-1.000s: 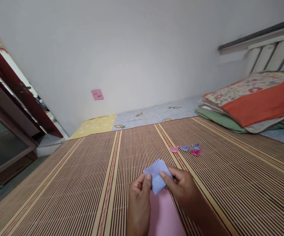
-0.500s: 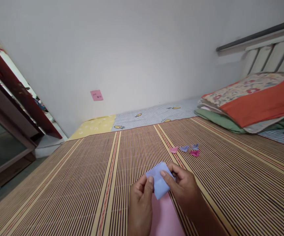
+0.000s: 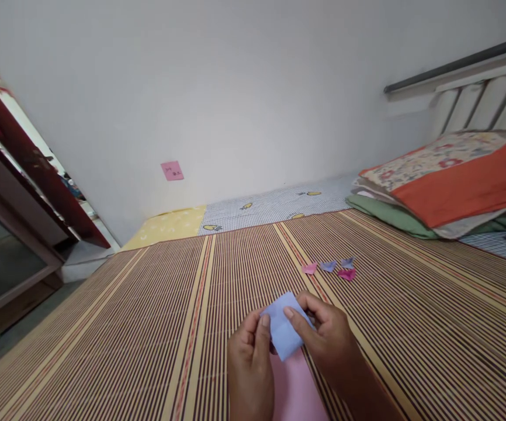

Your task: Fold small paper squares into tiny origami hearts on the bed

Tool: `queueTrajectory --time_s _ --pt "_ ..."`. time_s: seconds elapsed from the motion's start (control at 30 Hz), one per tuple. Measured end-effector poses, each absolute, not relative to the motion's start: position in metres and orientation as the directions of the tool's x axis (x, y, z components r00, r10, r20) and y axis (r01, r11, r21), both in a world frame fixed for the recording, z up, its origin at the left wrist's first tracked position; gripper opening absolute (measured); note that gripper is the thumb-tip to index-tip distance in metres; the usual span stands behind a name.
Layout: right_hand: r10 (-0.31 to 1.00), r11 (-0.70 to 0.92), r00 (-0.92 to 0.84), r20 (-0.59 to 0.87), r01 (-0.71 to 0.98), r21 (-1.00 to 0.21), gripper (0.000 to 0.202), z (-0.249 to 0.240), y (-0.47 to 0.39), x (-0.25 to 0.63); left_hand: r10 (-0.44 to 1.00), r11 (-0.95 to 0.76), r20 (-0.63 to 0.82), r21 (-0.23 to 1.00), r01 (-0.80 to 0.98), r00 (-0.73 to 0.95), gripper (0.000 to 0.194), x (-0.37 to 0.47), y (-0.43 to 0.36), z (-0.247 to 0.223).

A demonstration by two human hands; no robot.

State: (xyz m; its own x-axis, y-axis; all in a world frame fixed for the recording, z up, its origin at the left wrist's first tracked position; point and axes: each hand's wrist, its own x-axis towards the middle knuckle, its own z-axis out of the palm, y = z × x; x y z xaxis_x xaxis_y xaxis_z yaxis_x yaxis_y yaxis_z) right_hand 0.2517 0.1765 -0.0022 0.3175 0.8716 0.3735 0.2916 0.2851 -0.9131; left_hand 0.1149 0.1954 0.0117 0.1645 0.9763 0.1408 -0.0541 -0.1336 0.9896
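Four small folded papers (image 3: 328, 266) lie on the striped mat (image 3: 148, 327), beyond the hands and slightly right; stacked bedding (image 3: 450, 175) sits at far right, beside the wall (image 3: 253, 105).

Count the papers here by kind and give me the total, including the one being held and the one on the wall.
Small blue folded papers: 2 (left one, right one)
Small light pink folded paper: 1
Small dark pink folded paper: 1
Blue paper, held: 1
Large pink sheet: 1 showing
Pink wall note: 1
Total: 7
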Motion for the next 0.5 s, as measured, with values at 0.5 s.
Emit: queueTrajectory --time_s 0.5 --pt "0.853 0.252 0.378 0.36 0.307 -0.918 0.03 0.0003 0.1762 0.2504 0.973 -0.114 0.129 0.99 -0.086 0.193 0.044 0.1164 0.1948 0.0138"
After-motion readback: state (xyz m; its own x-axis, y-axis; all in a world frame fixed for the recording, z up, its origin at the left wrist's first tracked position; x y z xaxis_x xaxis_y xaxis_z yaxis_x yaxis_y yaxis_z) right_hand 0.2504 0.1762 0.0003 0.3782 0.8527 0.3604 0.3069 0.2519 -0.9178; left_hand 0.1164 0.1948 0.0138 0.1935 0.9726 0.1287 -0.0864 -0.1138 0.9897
